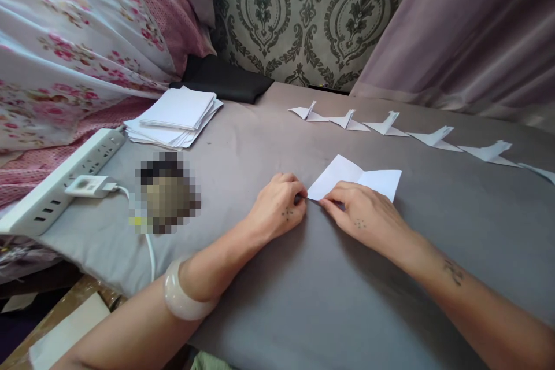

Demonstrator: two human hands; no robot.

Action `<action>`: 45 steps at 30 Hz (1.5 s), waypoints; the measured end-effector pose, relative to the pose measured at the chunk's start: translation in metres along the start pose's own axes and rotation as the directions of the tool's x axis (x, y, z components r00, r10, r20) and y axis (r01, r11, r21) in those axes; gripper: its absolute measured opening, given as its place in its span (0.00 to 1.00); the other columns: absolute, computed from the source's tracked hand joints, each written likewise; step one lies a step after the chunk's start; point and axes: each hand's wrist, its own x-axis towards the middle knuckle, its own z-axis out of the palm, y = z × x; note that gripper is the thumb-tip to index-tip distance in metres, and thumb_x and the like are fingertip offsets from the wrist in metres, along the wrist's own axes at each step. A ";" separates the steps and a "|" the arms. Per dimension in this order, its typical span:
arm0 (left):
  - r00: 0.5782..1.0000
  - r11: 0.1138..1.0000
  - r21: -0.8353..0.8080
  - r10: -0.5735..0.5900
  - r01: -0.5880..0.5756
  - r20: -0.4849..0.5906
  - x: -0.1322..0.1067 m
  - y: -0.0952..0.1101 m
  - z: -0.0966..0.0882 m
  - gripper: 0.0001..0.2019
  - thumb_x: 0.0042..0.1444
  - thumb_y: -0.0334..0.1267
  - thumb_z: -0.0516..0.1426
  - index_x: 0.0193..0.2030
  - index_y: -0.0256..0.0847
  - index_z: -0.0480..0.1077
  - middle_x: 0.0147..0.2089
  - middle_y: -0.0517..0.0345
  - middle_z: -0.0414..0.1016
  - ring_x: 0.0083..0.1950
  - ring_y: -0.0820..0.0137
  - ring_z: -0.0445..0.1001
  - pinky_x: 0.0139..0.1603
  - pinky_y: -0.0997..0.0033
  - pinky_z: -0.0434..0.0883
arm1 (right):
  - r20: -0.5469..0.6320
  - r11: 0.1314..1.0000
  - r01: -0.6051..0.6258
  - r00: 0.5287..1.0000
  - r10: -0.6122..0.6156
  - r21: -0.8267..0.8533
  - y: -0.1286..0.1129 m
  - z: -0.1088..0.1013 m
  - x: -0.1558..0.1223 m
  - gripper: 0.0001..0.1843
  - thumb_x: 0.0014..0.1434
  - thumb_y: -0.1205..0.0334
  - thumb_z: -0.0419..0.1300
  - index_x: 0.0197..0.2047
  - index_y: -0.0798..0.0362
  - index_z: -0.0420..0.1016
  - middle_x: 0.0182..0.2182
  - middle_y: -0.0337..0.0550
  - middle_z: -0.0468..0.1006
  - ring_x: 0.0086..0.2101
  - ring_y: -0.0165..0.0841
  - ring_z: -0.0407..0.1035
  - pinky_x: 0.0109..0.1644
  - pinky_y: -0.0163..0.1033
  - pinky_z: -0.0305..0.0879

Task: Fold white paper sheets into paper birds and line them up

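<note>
Left hand (280, 208) and right hand (362, 217) pinched the folded white paper sheet (355, 179) at its lower-left corner; bare grey bedsheet (303, 300) lay open below.

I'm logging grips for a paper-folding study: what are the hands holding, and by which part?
The folded white paper, at its near pointed corner: the left hand pinches the tip, the right hand the edge beside it. It lies on the grey cloth.

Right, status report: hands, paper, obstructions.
Left hand and right hand both pinch the near corner of the folded white sheet. Sheet lies on grey cloth. Folded paper shapes in a row beyond, apart.
</note>
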 end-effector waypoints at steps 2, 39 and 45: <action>1.000 1.000 -0.017 -0.021 0.021 0.009 0.001 0.001 -0.001 0.07 0.55 0.35 0.55 0.36 0.41 0.76 0.42 0.53 0.74 0.46 0.63 0.70 0.47 0.64 0.69 | 0.035 0.996 -0.063 0.998 0.061 0.058 0.001 -0.004 0.005 0.13 0.63 0.58 0.52 0.34 0.48 0.78 0.35 0.39 0.78 0.37 0.33 0.70 0.37 0.37 0.57; 0.995 0.996 0.015 -0.092 0.092 0.044 0.004 0.006 -0.010 0.08 0.56 0.32 0.54 0.36 0.41 0.75 0.37 0.55 0.74 0.37 0.68 0.72 0.36 0.70 0.68 | 0.432 0.975 -0.190 0.894 0.122 0.117 0.023 -0.015 0.055 0.13 0.50 0.52 0.57 0.22 0.51 0.72 0.16 0.35 0.66 0.17 0.26 0.58 0.21 0.34 0.48; 0.992 0.993 0.028 -0.114 0.113 0.044 0.007 0.006 -0.005 0.08 0.58 0.36 0.55 0.33 0.41 0.75 0.37 0.57 0.74 0.34 0.69 0.71 0.33 0.69 0.66 | 0.439 0.983 -0.158 0.892 0.104 0.088 0.021 -0.018 0.057 0.14 0.50 0.50 0.56 0.22 0.50 0.72 0.15 0.35 0.65 0.17 0.26 0.57 0.22 0.34 0.50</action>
